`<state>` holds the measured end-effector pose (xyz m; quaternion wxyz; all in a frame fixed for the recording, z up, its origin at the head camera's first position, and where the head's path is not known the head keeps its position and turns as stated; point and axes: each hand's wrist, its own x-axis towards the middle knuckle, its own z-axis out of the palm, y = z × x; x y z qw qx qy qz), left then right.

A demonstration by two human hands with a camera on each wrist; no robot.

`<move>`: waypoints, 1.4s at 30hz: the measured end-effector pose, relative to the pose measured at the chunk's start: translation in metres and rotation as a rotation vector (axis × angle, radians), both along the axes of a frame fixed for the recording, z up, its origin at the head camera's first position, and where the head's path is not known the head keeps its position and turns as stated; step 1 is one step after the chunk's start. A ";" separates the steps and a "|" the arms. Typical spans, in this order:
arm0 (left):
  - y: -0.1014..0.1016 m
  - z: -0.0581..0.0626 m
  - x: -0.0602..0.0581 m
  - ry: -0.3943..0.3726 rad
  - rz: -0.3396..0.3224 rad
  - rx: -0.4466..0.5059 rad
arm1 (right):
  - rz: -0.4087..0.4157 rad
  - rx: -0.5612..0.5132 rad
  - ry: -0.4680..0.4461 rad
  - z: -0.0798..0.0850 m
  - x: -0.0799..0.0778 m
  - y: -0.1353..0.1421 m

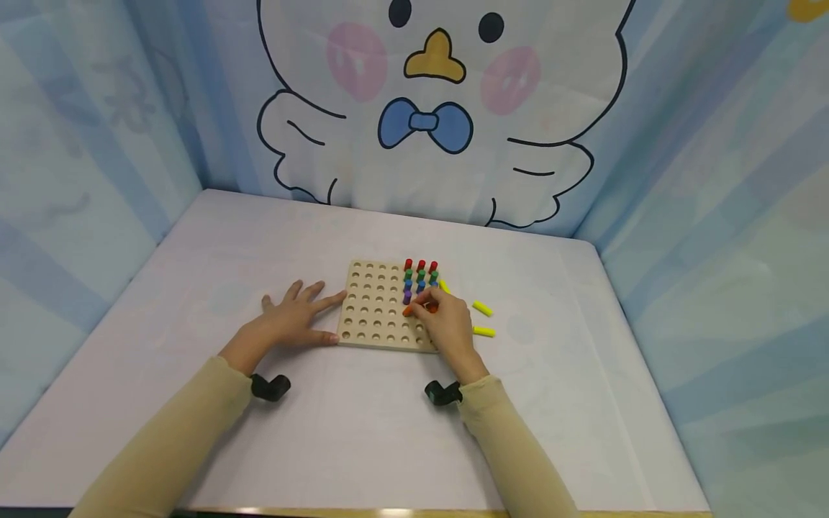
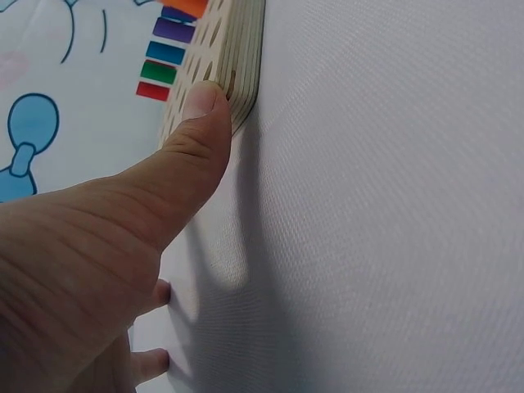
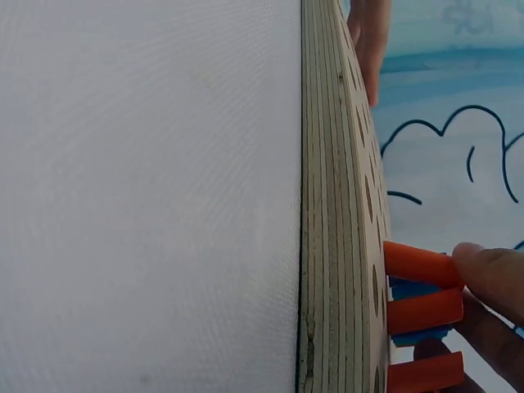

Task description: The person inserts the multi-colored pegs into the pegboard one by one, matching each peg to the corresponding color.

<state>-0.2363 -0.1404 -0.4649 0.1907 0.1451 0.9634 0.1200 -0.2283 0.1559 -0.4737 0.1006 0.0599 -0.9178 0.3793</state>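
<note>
A wooden pegboard with rows of round holes lies flat on the table. My left hand has its fingers spread beside it; the thumb and index finger touch the board's left side. Over the board's right part, my right hand pinches an orange peg between thumb and fingertip. That peg leans slightly, its lower end at the board's surface; how deep it sits I cannot tell. Two more orange pegs stand alongside. Behind them are upright red, green, blue and purple pegs.
Loose yellow pegs lie on the white table to the right of the board, one partly behind my right hand. Printed curtains enclose the table at the back and both sides.
</note>
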 end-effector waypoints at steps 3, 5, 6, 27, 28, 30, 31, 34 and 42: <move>0.000 0.000 -0.001 -0.001 0.000 0.000 | 0.020 0.014 -0.009 0.001 0.000 0.000; -0.001 0.000 -0.001 0.000 -0.002 0.002 | 0.045 0.028 -0.009 0.001 0.001 0.000; -0.001 0.000 -0.001 -0.001 -0.001 0.002 | 0.059 0.033 -0.011 0.001 0.001 -0.001; -0.002 -0.005 -0.003 0.003 -0.007 0.003 | -0.016 0.043 0.017 0.011 0.003 0.012; -0.002 -0.005 -0.003 0.003 -0.007 0.002 | -0.033 0.062 -0.001 0.012 0.004 0.014; -0.002 -0.005 -0.002 0.001 -0.007 0.003 | -0.061 0.105 -0.050 0.014 0.005 0.018; -0.002 -0.005 -0.002 0.002 -0.007 0.002 | -0.068 0.127 -0.074 0.015 0.005 0.019; -0.002 -0.004 -0.002 0.004 -0.004 0.001 | -0.074 0.181 -0.131 0.016 0.006 0.023; -0.003 -0.005 -0.002 0.012 -0.012 0.008 | -0.114 0.365 -0.173 0.014 0.011 0.035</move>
